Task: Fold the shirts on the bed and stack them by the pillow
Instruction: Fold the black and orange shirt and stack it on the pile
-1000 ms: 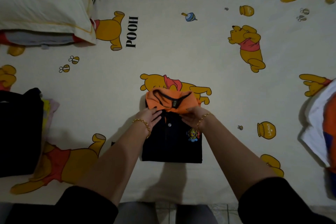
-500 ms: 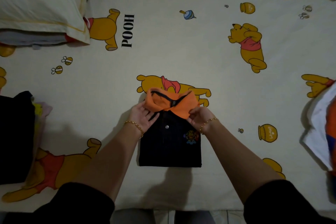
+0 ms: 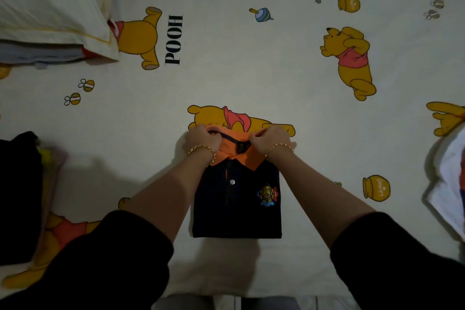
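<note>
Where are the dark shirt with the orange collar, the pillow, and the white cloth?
dark shirt [image 3: 226,214]: head view, on its folded front below the button.
pillow [image 3: 50,7]: head view, on the middle of its pale case.
white cloth [image 3: 444,184]: head view, on its white part near the right edge.

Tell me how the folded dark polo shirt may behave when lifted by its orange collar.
Probably floppy: the polo shirt is thin cloth, so lifted by the orange collar, which the left hand and right hand pinch, its folds would likely fall open. It seems light: a small flat bundle. Lying flat, it should not roll.
</note>
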Motion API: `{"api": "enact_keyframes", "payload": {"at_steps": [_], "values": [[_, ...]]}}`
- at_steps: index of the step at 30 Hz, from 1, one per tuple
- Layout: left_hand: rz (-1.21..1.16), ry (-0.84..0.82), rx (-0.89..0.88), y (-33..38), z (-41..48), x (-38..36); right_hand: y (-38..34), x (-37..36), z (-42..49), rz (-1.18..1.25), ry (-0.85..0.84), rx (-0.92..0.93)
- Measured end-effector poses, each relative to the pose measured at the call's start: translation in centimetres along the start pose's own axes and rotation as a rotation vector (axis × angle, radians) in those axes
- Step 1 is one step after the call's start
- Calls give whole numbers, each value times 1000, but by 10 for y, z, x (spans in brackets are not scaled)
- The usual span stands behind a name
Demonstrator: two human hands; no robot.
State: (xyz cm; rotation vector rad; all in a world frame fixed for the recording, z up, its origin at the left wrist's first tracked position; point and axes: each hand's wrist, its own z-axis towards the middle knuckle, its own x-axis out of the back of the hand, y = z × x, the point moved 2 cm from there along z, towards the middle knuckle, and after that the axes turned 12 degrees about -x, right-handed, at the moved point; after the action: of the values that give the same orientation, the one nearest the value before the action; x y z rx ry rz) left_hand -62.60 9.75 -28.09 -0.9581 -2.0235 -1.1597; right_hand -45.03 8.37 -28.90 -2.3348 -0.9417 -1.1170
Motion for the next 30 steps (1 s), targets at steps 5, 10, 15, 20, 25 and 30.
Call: {"api": "enact_keyframes", "payload": {"at_steps": [5,10,15,20,25,30], "values": [[-97,280,-33,-12,1,13,1,21,4,180,160,103],[-235,224,-64,-16,0,13,-2,9,12,318,136,183],[-324,200,73,-32,-11,13,27,-3,14,503,162,56],[-358,103,132,-54,-33,-5,61,-22,1,579,114,-23],[-341,181,98,-53,-37,-3,64,-34,-10,561,27,6],[-377,321,79,-49,-42,3,65,-25,-9,650,130,-29]]}}
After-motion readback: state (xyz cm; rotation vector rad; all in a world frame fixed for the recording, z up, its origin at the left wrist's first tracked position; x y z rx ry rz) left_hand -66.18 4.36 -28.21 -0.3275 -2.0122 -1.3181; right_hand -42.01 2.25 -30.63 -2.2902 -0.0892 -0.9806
